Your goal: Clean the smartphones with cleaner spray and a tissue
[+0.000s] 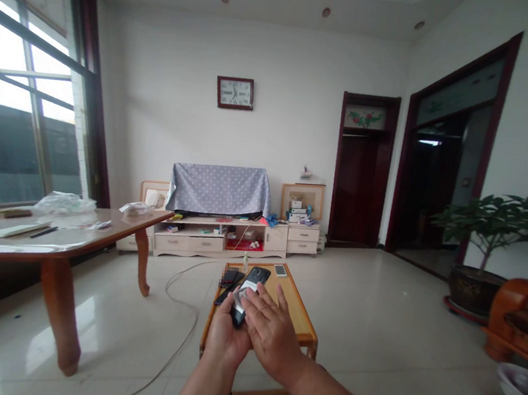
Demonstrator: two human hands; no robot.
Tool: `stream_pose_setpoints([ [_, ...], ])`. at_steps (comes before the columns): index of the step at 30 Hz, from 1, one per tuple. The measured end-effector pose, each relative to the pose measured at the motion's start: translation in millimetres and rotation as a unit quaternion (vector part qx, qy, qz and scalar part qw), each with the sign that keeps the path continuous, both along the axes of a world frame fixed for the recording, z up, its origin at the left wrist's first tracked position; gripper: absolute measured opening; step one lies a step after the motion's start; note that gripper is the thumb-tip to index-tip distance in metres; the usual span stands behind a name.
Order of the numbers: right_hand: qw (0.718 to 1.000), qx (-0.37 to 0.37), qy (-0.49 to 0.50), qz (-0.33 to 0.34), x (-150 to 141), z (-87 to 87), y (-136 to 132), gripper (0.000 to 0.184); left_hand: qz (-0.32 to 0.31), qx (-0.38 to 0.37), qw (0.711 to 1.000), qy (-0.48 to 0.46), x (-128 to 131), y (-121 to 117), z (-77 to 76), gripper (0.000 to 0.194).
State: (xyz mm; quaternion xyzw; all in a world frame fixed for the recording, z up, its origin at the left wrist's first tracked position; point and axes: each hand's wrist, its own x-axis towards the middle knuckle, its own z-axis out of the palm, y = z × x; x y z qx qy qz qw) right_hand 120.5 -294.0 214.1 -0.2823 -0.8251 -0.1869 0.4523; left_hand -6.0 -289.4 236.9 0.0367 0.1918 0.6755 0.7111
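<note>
From here, the left grip (225, 338) is clasped round a dark phone (260, 276), its long axis slanting forward and a little rightward from that palm — over the tabletop (297, 303). The right grip (272, 331) reaches across, fingers stretched over a white patch (239, 298); whether they hold it, I can't tell.

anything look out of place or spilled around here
One thing: a long, thin, pale cable trails in loose curves across the glossy, pale tiled floor, left of the small yellow wooden table, where someone might trip. I see no spill.
</note>
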Motion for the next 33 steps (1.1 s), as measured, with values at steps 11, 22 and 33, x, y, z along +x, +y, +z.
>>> stream_pose_setpoints([
  [11, 0.982, -0.028, 0.187, 0.021, 8, 21.2, 8, 0.025, 0.034, 0.001, 0.999, 0.016, 3, 0, 5.4, 0.028],
  [22, 0.930, -0.181, 0.302, 0.107, 0, 28.4, 17, 0.016, 0.040, -0.007, 0.998, 0.042, 1, -2, 4.9, 0.029],
  [33, 0.640, -0.514, 0.461, 0.337, 30, 71.8, 24, 0.031, 0.008, -0.010, 0.996, 0.084, 3, -14, 5.0, 0.036],
])
